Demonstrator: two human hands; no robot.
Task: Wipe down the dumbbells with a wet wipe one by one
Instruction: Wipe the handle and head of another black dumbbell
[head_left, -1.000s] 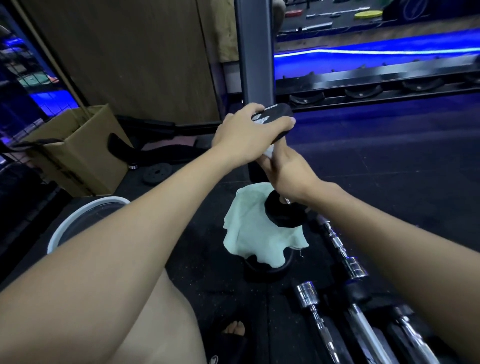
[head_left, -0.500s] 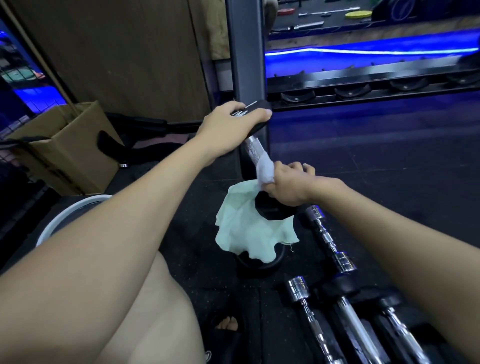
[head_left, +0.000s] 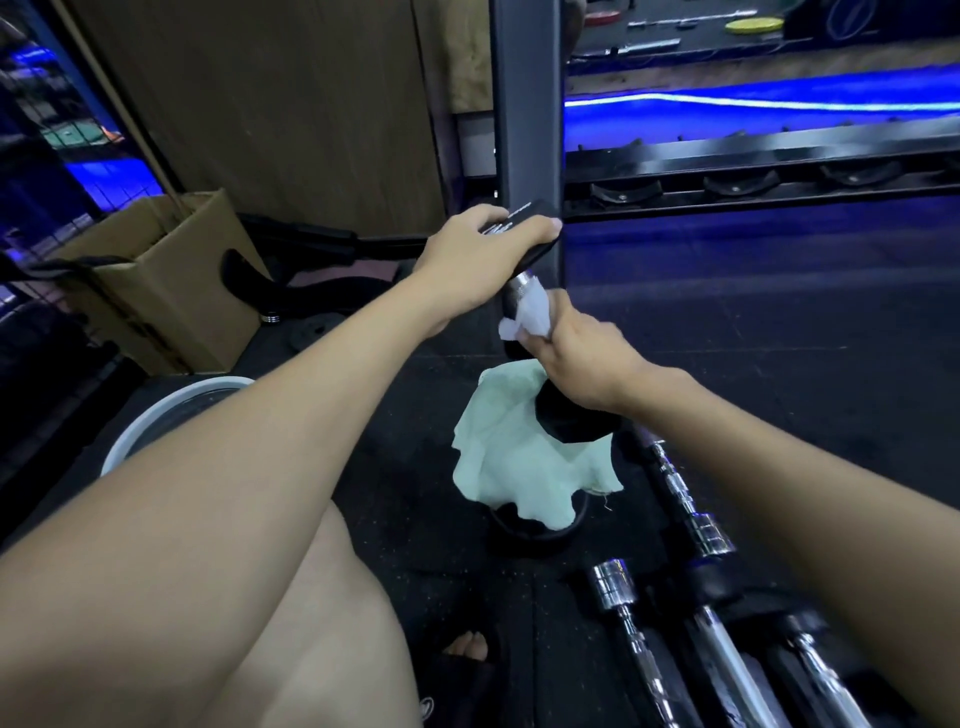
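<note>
We see our left hand (head_left: 488, 244) reaching forward on a nearly straight arm, fingers and thumb curled over the black top end of a dumbbell (head_left: 524, 280) that stands on end, tilted a little. The hand clamps that upper head from above, with the thumb tip at its right edge. Just below it, the chrome handle comes out from under our palm.

Our right hand (head_left: 576, 358) comes in from the lower right, forearm raised and wrist bent slightly. Its fingers are wrapped round the handle with a white wet wipe (head_left: 530, 312) bunched between them and the metal; the wipe sticks out above and to the left of the fist. The two hands sit close, left above right, apart by a short stretch of bare handle.

Directly beneath our right hand, the dumbbell's lower black head rests on a pale green cloth (head_left: 514, 462), which is draped over a dark round weight (head_left: 535, 530) on the floor (head_left: 753, 322). To the right of and nearer than that hand, several more dumbbells (head_left: 691, 514) with chrome handles lie side by side on the floor.

Left of our left arm stands a white-rimmed bucket (head_left: 171, 410), partly hidden by the forearm, and beyond it an open cardboard box (head_left: 166, 280). Behind our left hand rises a dark upright post (head_left: 527, 104) of a rack. Our bare knee (head_left: 322, 623) fills the lower left.
</note>
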